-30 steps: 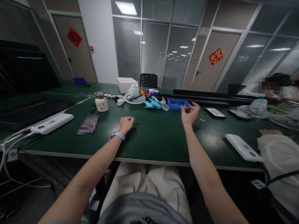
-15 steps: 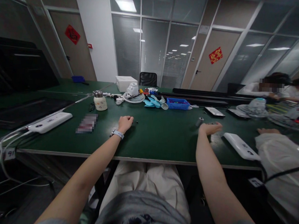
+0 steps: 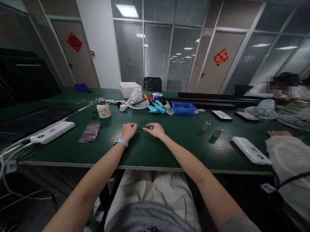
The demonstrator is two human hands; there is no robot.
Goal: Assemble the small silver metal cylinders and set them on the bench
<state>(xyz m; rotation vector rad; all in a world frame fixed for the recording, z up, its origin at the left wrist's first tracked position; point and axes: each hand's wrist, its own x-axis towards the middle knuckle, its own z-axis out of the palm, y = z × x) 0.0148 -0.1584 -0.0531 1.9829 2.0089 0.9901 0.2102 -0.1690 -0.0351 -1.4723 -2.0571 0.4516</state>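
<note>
My left hand rests on the green table with its fingers curled closed. Whatever it may hold is hidden from view. Just to its right is my right hand, thumb and forefinger apart. A tiny dark piece lies by the tip of that thumb, too small to name. Over to the right, two short silver cylinders stand apart from both hands: one farther back and one nearer.
Behind my hands are blue fan blades, a blue basket and a white fan part. A cream bottle stands left. White power strips flank me. Another person's sleeve is at right.
My right hand has left the nearer silver cylinder standing on the table and swung left to the tiny dark piece. My left hand stays almost in place.
</note>
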